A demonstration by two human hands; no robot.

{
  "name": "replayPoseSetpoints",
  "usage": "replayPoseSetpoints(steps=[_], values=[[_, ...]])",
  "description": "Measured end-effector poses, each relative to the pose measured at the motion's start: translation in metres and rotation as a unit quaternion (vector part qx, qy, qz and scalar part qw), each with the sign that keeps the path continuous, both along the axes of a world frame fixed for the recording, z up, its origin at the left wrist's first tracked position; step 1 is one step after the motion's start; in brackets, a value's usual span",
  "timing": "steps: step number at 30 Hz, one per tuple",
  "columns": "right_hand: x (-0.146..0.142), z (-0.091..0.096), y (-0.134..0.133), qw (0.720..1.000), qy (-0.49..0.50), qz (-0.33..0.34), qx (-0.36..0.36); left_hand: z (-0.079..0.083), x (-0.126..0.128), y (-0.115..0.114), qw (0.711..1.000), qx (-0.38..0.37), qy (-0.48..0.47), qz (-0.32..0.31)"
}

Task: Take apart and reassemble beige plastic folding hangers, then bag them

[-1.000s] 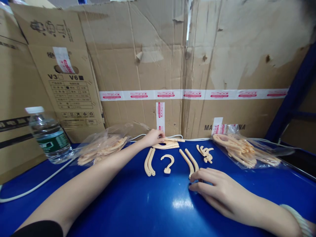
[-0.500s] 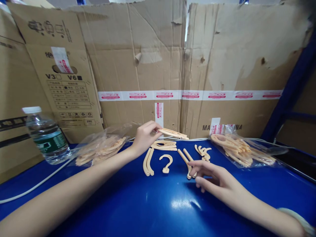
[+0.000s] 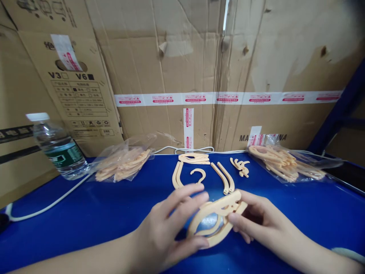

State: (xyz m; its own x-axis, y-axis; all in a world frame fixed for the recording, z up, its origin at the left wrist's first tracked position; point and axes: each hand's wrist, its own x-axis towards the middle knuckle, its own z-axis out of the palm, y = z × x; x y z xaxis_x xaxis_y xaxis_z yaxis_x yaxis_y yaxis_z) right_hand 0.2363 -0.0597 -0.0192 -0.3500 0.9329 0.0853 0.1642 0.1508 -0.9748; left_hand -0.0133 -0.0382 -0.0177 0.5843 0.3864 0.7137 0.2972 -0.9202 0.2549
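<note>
A cream folding hanger [image 3: 219, 203], folded with its hook tucked between the arms, is held up close to me above the table. My right hand [image 3: 256, 219] pinches its right end between thumb and fingers. Around its left end curve the thumb and fingers of my left hand [image 3: 173, 222], slightly blurred. Just beyond lie a loose hook [image 3: 202, 175], partly behind my left fingers, and two curved arms [image 3: 177, 174] to its left. Two more curved arms [image 3: 224, 177] lie to its right. Folded hanger pieces [image 3: 194, 158] sit behind, and several small hooks [image 3: 240, 166] are heaped at the right.
Clear bags of hanger parts stand at left [image 3: 122, 163] and right [image 3: 285, 163]. A water bottle [image 3: 61, 152] stands at far left near a white cable [image 3: 42, 219]. Cardboard sheets [image 3: 159, 125] wall off the back of the blue table [image 3: 119, 213].
The folded hanger has come from the back of the table towards me in my left hand. My right hand has left the right-hand arms and taken hold of the hanger.
</note>
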Motion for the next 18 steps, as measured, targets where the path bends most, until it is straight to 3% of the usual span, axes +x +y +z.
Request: replayPoseSetpoints(steps=[4,8,13,18], values=[[-0.004,-0.001,-0.007,0.999,-0.029,-0.004,0.023,0.013,0.009,0.003,0.977,-0.209,0.019,0.045],[-0.005,0.001,-0.003,1.000,-0.012,-0.002,-0.010,0.013,0.014,0.003,0.937,-0.343,0.003,0.063],[0.005,0.014,0.005,0.996,-0.035,-0.077,0.024,0.010,0.016,0.007,0.907,-0.401,-0.106,0.066],[0.016,0.020,0.011,0.986,0.021,-0.162,0.026,0.006,0.016,0.010,0.900,-0.393,-0.177,0.061]])
